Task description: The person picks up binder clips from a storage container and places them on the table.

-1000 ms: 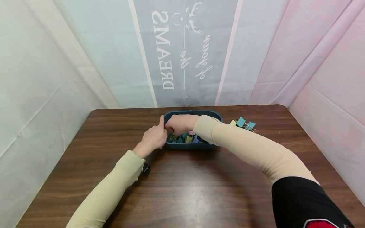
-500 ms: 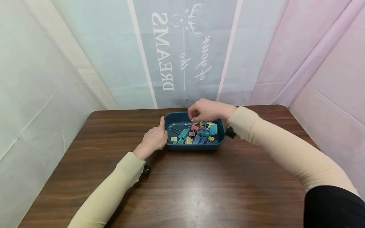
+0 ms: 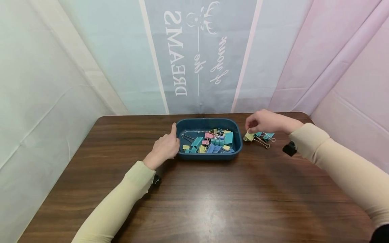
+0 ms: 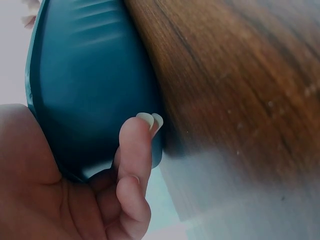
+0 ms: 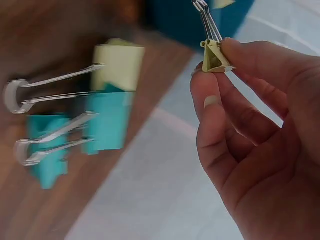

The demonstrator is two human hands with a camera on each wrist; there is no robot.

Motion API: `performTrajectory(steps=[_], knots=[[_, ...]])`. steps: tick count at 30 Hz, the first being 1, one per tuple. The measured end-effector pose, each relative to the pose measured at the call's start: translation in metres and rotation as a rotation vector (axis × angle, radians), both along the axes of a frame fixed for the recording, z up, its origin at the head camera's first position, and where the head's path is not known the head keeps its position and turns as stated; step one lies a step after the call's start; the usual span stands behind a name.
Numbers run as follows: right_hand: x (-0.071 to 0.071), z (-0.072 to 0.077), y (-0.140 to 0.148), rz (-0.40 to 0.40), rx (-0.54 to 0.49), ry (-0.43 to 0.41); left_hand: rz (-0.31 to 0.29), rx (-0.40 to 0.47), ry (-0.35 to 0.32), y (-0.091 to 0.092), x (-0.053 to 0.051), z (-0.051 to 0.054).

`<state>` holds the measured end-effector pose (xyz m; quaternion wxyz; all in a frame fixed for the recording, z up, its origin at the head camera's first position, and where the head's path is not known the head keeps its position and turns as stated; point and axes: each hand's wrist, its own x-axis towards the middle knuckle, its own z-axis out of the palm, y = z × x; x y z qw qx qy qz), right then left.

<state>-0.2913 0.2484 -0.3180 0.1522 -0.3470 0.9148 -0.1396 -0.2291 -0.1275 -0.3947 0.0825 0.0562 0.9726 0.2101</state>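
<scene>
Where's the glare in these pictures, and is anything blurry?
Head view: glare on the table, near side; right wrist view: the loose clips look blurred, the yellow clip in the right hand sharper; left wrist view: the wood grain looks soft.

I face a fabric backdrop whose grey central panel carries white lettering, sideways and mirrored, beside a deer head with antlers. Whitish cloth hangs to my left, pinkish cloth to my right. Below me spreads a brown wood-grain table, far corners rounded, catching a soft glare.
</scene>
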Motion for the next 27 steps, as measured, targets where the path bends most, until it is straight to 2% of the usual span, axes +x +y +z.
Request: performTrajectory(steps=[6,14,20,27], knots=[[0.006,-0.026,0.019,-0.051,-0.004,-0.054,-0.002,-0.013,-0.005,0.002,0.001,0.002],[0.009,-0.046,0.023,-0.031,0.026,-0.024,0.001,-0.026,-0.002,0.001,0.002,0.003],[0.01,-0.05,0.025,-0.017,0.069,-0.013,0.001,-0.019,-0.011,0.001,0.003,0.003],[0.01,-0.038,0.023,-0.03,0.079,-0.013,0.008,-0.005,-0.022,0.0,0.002,0.003]])
